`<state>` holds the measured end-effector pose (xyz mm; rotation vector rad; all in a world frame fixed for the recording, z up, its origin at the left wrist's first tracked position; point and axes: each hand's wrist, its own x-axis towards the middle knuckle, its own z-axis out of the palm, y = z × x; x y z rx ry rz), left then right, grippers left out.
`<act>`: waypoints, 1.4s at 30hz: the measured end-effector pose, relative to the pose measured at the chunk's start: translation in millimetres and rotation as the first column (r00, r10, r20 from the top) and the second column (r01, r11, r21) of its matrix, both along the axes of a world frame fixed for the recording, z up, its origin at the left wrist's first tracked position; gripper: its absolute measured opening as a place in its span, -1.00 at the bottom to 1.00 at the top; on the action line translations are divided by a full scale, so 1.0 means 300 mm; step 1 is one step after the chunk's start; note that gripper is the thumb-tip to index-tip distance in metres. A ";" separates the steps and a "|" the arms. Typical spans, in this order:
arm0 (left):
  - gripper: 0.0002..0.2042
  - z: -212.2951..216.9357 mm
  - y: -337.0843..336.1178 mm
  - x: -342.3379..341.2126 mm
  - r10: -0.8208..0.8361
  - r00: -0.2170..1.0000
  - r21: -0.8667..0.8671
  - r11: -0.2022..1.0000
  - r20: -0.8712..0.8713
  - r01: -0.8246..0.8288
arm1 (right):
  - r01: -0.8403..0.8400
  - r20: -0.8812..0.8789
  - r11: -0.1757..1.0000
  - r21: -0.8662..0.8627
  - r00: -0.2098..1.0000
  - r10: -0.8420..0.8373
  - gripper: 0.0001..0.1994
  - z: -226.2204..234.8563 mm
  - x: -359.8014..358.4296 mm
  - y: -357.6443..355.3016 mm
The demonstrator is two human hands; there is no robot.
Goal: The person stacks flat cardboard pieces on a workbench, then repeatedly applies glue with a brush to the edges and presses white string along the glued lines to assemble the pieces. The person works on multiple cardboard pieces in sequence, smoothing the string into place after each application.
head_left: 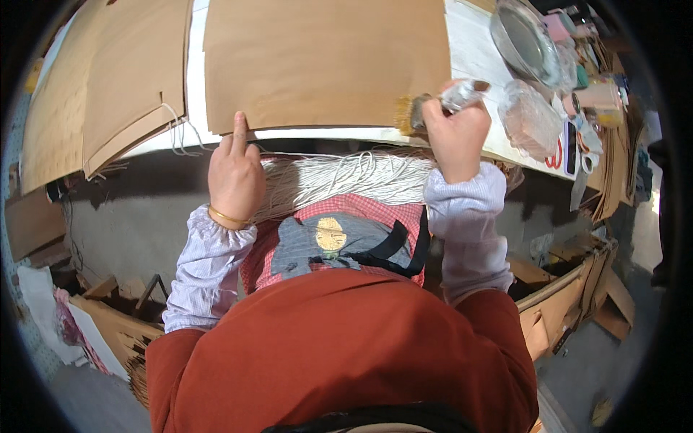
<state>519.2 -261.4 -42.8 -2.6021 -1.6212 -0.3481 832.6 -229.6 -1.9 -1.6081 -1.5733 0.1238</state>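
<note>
Flat brown sheet (325, 65); brush (419, 115) with yellowish bristles (402, 116), shiny handle (462, 94)

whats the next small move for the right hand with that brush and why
Probably sweep the brush leftward along the brown sheet: the right hand has its bristles by the near right corner, while the left hand rests a fingertip toward the near left.
</note>
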 end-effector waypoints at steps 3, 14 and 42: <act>-0.95 0.006 0.002 -0.004 -0.011 1.000 -0.025 1.000 0.022 0.012 | -0.253 -0.498 0.965 -0.065 0.847 0.188 -0.91 0.077 0.051 -0.003; -0.91 0.164 -0.120 -0.010 0.413 0.288 -0.498 0.787 0.864 0.365 | 0.376 0.700 0.926 -0.021 0.667 -0.255 -0.58 -0.002 0.715 -0.070; -0.90 0.013 0.217 -0.109 -0.017 0.957 0.232 0.971 0.290 -0.053 | -0.206 -0.121 0.927 -0.313 0.977 0.176 -0.80 -0.185 0.241 -0.001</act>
